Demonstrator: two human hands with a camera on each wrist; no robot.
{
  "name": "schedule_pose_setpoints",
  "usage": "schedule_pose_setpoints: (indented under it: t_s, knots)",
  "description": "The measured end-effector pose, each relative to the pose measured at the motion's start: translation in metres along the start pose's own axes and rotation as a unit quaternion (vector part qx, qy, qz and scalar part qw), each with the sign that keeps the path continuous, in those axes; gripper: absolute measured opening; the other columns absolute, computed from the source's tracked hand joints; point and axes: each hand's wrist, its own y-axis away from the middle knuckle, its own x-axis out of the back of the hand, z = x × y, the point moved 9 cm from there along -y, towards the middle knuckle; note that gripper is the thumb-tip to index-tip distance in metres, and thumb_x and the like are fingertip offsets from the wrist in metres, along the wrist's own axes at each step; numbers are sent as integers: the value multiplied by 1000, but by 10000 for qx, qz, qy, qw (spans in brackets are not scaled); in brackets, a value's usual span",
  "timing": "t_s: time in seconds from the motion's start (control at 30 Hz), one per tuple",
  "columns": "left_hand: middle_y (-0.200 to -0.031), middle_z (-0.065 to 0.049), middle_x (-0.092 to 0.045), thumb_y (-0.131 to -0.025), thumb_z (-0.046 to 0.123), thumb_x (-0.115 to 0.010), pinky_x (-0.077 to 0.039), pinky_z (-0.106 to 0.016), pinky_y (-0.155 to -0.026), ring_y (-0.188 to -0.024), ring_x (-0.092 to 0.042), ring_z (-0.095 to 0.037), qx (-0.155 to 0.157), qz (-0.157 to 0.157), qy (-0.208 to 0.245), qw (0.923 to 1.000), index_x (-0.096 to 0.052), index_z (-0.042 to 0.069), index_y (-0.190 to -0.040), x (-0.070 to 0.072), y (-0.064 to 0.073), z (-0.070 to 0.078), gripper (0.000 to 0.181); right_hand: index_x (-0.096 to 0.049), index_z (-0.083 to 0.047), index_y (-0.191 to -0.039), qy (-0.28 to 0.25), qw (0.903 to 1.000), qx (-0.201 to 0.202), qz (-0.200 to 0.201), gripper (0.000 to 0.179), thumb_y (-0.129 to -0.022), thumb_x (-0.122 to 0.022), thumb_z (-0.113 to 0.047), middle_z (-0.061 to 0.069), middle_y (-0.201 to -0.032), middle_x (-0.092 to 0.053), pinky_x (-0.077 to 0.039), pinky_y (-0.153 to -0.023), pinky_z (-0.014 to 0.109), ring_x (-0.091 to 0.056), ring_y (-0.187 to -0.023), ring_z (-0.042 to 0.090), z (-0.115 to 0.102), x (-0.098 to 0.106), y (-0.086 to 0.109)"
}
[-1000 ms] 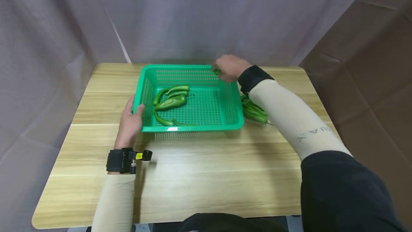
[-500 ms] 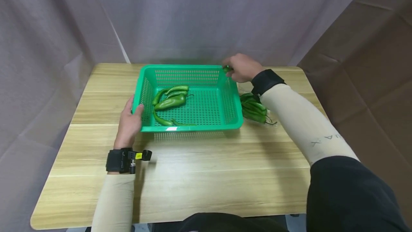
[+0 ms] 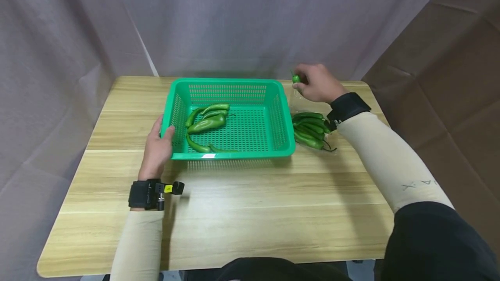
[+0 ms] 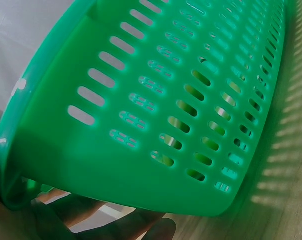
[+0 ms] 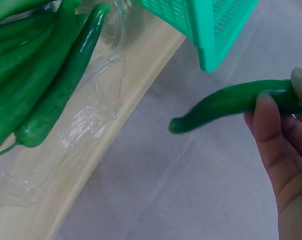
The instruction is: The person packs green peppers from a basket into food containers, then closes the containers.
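Note:
My left hand [image 3: 157,148] grips the left side of a green plastic basket [image 3: 250,155], thumb over the rim. Fingers [image 4: 126,225] show below the basket's perforated wall [image 4: 56,155] in the left wrist view. Several green peppers [image 3: 208,124] lie in the left half of the basket. Beyond the basket's far right corner, my right hand [image 3: 318,83] pinches one green pepper [image 5: 231,102] between thumb and fingers. It is held in the air, apart from the basket. More green peppers [image 3: 309,130] lie in a pile right of the basket, near my right wrist.
Clear plastic wrapping [image 5: 86,125] lies under and around the pile. The wooden table [image 3: 250,211] has its far edge just behind the basket, close to a grey curtain [image 3: 234,21]. A brown curtain [image 3: 449,77] hangs on the right.
My right hand has moved right with the green pepper, from over the basket's far right corner to outside it. The left hand and the basket look unmoved.

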Motion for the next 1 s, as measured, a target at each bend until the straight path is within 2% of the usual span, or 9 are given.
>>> schedule_pose_setpoints:
  t_s: [0.27, 0.33, 0.4, 0.5, 0.57, 0.67, 0.77, 0.83, 1.0]
  knots:
    - [-173, -6, -26, -113, 36, -39, -36, -54, -121, -152, -36, -32, 47, -45, -20, 10000, -13, 30, -169, -1, -1, -2, 62, -61, -2, -114, -547, 9962, -414, 530, 19, -101, -65, -16, 22, -105, -70, -56, -84, 51, -70, -98, 37, 8, 11, 32]
    - [-173, -6, -28, -113, 36, -39, -38, -54, -120, -150, -38, -33, 31, -48, -32, 10000, -13, 30, -169, 0, -1, -1, 62, -60, -1, -113, -708, 9938, -450, 735, 19, -99, -65, -14, 22, -106, -70, -57, -85, 48, -71, -101, 37, 11, 11, 42]
    - [-171, -8, -31, -113, 36, -39, -40, -54, -117, -147, -41, -33, 17, -30, -53, 10000, -14, 30, -169, 0, -1, 0, 61, -59, -1, -113, -934, 9896, -505, 966, 19, -98, -65, -11, 20, -106, -69, -58, -84, 35, -72, -99, 30, 15, 11, 52]
    - [-170, -9, -33, -113, 36, -38, -44, -50, -112, -143, -45, -34, 10, -5, -67, 10000, -15, 30, -169, 1, -1, 0, 61, -57, 1, -115, -1356, 9811, -529, 1275, 21, -98, -65, -7, 18, -110, -68, -53, -78, 15, -69, -93, 7, 23, 9, 65]
    - [-171, -8, -33, -113, 36, -38, -44, -51, -112, -144, -45, -34, 1, -5, -59, 10000, -14, 30, -169, 1, -1, 0, 61, -55, 2, -119, -1636, 9746, -525, 1434, 25, -97, -65, -4, 18, -112, -67, -51, -75, 8, -65, -89, -3, 27, 8, 73]
    - [-171, -8, -31, -113, 37, -38, -43, -53, -114, -145, -44, -34, -6, -17, -41, 10000, -14, 31, -169, 1, -1, -1, 61, -54, 3, -126, -2081, 9649, -473, 1531, 31, -97, -64, 2, 20, -114, -65, -56, -75, 11, -66, -85, -5, 31, 6, 82]
    - [-171, -8, -31, -113, 37, -38, -42, -54, -115, -146, -43, -34, -3, -18, -30, 10000, -14, 31, -169, 1, -2, -1, 61, -60, 2, -128, -2228, 9615, -567, 1507, 31, -98, -66, 1, 19, -113, -67, -59, -74, 15, -70, -83, -3, 35, 4, 91]
    - [-172, -7, -31, -113, 36, -38, -41, -54, -116, -147, -42, -33, -8, -13, -21, 10000, -14, 31, -169, 1, -2, -1, 61, -65, 1, -125, -2197, 9618, -653, 1500, 27, -98, -68, -1, 14, -110, -70, -57, -72, 15, -69, -80, -8, 39, 3, 96]
    - [-173, -6, -28, -113, 33, -39, -36, -55, -121, -151, -37, -32, -62, -3, -8, 10000, -13, 30, -169, 0, -2, 1, 61, -68, -3, -123, -2204, 9592, -929, 1505, 25, -99, -71, -9, -15, -98, -72, -51, -65, 16, -70, -80, -8, 51, -1, 110]
